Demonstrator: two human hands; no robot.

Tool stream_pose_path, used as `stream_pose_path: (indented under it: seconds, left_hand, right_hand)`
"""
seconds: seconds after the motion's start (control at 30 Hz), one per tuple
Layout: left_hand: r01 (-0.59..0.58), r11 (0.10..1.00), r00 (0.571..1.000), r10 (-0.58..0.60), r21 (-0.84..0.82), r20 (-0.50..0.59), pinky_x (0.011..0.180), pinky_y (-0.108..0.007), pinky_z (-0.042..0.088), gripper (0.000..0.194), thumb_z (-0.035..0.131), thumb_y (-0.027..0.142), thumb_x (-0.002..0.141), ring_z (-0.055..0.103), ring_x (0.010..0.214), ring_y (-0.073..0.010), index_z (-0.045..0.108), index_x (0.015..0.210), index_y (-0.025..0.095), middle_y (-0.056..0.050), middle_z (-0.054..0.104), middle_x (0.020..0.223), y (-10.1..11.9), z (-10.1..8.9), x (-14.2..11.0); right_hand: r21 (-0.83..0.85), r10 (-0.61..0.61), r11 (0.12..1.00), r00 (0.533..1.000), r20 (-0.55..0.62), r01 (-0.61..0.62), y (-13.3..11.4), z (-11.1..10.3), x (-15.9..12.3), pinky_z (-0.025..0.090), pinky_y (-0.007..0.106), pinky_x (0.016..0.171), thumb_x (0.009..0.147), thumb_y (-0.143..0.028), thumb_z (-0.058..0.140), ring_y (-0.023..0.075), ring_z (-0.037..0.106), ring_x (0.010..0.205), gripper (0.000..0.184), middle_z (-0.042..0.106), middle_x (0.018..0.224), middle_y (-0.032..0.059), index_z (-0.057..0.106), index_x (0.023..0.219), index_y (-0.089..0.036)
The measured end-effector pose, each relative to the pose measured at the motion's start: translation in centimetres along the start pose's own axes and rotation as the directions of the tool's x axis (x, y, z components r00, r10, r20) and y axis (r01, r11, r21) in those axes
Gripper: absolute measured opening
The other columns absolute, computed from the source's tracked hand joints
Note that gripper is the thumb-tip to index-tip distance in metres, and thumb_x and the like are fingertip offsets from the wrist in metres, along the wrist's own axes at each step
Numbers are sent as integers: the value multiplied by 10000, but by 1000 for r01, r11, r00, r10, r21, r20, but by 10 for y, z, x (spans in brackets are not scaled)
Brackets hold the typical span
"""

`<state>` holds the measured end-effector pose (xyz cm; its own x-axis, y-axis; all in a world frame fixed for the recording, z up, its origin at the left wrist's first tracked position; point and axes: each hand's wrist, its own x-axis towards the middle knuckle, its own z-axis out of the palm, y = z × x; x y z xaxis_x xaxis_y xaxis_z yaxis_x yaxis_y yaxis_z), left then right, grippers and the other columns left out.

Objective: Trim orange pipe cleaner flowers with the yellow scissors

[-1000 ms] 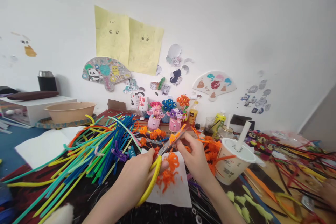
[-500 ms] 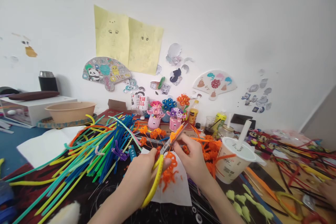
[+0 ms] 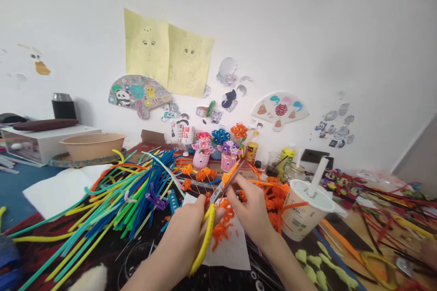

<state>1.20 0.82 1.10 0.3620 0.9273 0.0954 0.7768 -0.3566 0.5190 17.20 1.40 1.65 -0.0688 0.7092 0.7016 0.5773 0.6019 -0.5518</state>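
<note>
My L hand (image 3: 182, 234) closed on scissors (image 3: 212, 204), ctr of frame; R hand (image 3: 251, 207) pinches orange piece (image 3: 228, 176) at blades. Paper (image 3: 230, 254) w/ orange bits (image 3: 221, 232), lower ctr. Cup (image 3: 302, 213) R of ctr.

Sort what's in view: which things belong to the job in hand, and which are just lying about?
In use, or likely so:
- scissors, in the left hand
- orange piece at the blades, by the right hand
- orange scraps and the paper under them

Apparently just lying about:
- cup
- bowl
- flask
- juice bottle
</note>
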Motion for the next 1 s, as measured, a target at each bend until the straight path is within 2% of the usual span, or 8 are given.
stream_pose_path:
  seconds: [0.27,0.47,0.77,1.0]
  left_hand:
    - [-17,997,1000,17,-72,-1,573,-267,312,269,249,459,922,589,663,-226,334,778,248,-40,605,722,1,1,-5]
    - [3,998,1000,-2,-60,12,571,-276,306,242,277,436,895,559,612,-221,305,742,251,-25,566,659,3,0,-1]
    - [6,992,1000,-7,-128,-11,551,-257,305,326,257,523,894,509,590,-198,341,737,250,3,497,615,-1,7,1]
    - [-24,988,999,18,-156,-35,524,-252,283,396,283,579,892,445,530,-177,431,758,237,19,460,572,-7,14,5]
  right_hand:
    - [3,2,1000,1000,-3,-2,-2,2,-2,401,225,577,858,-176,475,148,523,632,120,574,683,-6,574,791,-187]
    - [-5,3,1000,1000,0,-3,-3,1,-3,408,225,589,860,-172,468,149,541,640,131,603,706,3,583,799,-181]
    - [-15,1,1000,1000,2,-1,-3,1,-2,411,222,605,858,-172,472,150,555,663,122,610,717,5,584,813,-179]
    - [-27,1,1000,1000,-2,-1,-4,1,-3,411,222,597,852,-165,470,150,551,653,123,603,707,2,575,793,-185]
